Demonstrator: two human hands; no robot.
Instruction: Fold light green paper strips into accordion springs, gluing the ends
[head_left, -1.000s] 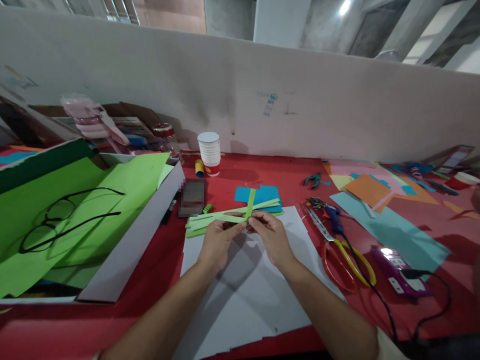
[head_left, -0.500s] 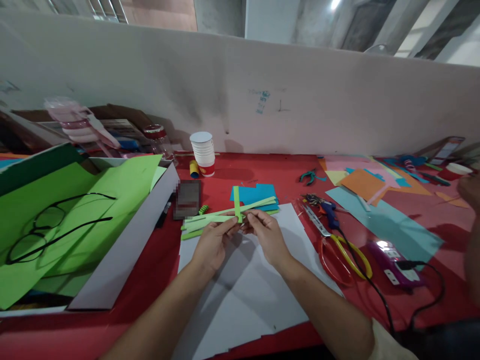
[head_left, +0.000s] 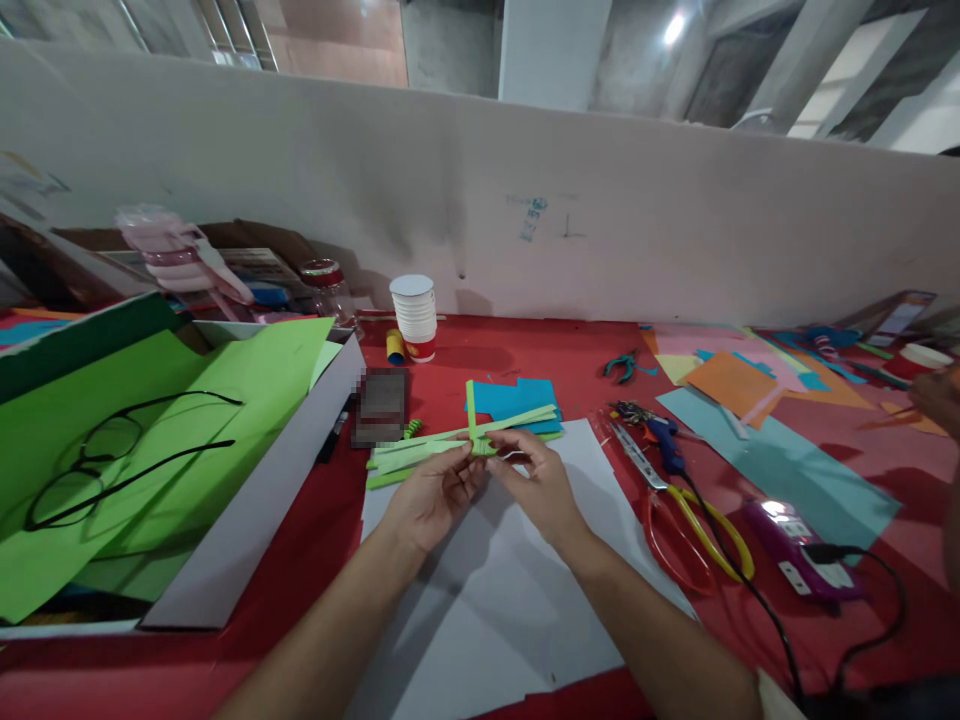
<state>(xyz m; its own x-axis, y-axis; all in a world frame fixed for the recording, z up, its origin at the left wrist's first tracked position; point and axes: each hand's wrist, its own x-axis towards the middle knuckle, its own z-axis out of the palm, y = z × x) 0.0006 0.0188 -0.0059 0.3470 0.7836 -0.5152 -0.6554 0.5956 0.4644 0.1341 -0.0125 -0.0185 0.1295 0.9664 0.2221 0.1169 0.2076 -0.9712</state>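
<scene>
A light-green folded paper strip [head_left: 482, 448] is pinched between both hands, one end of it standing upright. My left hand [head_left: 441, 492] grips its left side with thumb and fingers closed. From the right, my right hand [head_left: 534, 482] holds the other side, thumb and index finger together near the folds. Just behind lie several loose pale-green paper strips [head_left: 405, 456], across the far edge of a white sheet [head_left: 517, 590]. A piece of blue paper [head_left: 510, 398] lies behind the strips. The fingers partly hide the folded part.
At left stands a box [head_left: 247, 530] with green paper and eyeglasses [head_left: 90, 485]. Paper cups [head_left: 415, 318] stand behind. To the right are scissors [head_left: 697, 530], a glue gun [head_left: 666, 445], pliers [head_left: 621, 368], a purple power strip [head_left: 799, 550] and another person's hand [head_left: 941, 400].
My right hand's fingers have shifted and raised slightly around the folded strip. The view has tilted a little, and the other person's hand at right shows more.
</scene>
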